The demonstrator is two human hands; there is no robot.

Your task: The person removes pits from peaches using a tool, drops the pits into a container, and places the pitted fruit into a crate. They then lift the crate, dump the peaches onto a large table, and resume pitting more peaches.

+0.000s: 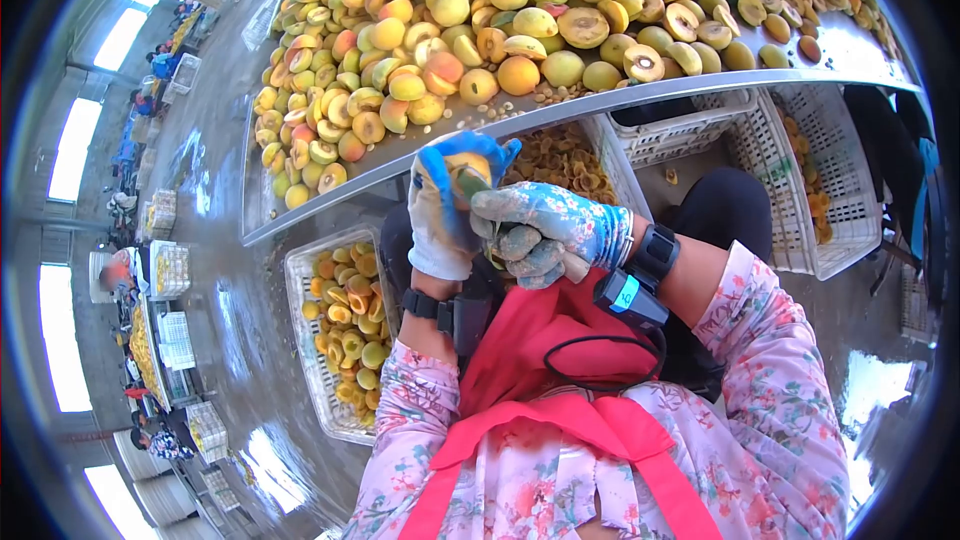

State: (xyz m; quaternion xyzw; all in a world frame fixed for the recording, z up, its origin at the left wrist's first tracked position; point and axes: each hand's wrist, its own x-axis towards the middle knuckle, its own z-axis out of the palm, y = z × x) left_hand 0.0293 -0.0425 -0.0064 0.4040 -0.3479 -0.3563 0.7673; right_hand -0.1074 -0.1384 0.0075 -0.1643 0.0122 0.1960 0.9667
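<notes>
My left hand (440, 200), in a blue and white glove, is closed around a yellow peach (468, 172), with green skin showing on its near side. My right hand (550, 230), in a blue floral glove with grey fingers, meets it at the fruit. Its fingers are curled around a small tool whose pale handle end (576, 267) sticks out below the fist; the working end is hidden. Just beyond both hands, whole and halved peaches (400, 50) are heaped on a metal table (600, 100).
A white crate (335, 415) of peach halves stands on the floor at left. Under the table, a crate (622, 165) holds cut pieces; more white crates (850, 180) stand at right. Across the wet floor (240, 310), people work at other tables.
</notes>
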